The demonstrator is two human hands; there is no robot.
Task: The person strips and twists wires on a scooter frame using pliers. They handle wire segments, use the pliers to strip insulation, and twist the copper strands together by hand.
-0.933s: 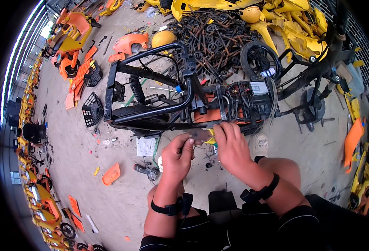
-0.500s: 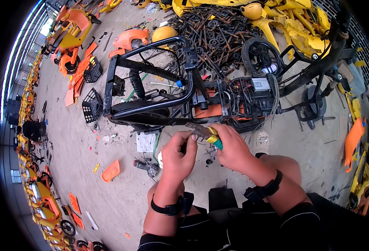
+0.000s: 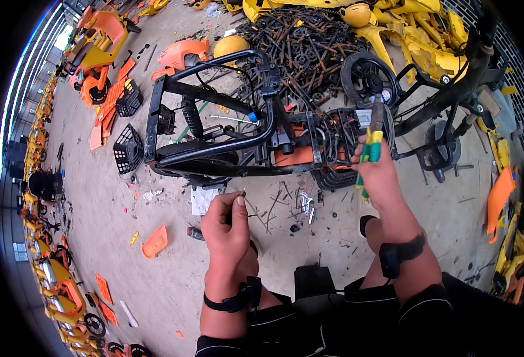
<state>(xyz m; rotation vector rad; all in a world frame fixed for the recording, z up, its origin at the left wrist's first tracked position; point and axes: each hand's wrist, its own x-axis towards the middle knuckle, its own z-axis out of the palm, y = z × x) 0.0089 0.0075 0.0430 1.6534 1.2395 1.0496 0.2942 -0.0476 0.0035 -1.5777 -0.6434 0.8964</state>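
This is a scooter workshop: a stripped black frame (image 3: 271, 127), heaped metal parts (image 3: 297, 59) and yellow panels (image 3: 416, 38) show it.

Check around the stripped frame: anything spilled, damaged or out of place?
Yes. Thin dark scraps litter the floor right of the left hand, scattered rather than piled. Further left, a black basket and an orange panel lie loose, off any vehicle. The frame's wires show uncovered. No liquid spill stands out.

Pliers (image 3: 376, 135): green-and-yellow handles
Frame (image 3: 271, 89): black
Clothing (image 3: 357, 321): black, pale piping
Basket (image 3: 128, 149): black lattice
Panel (image 3: 154, 241): orange
Floor (image 3: 167, 297): grey
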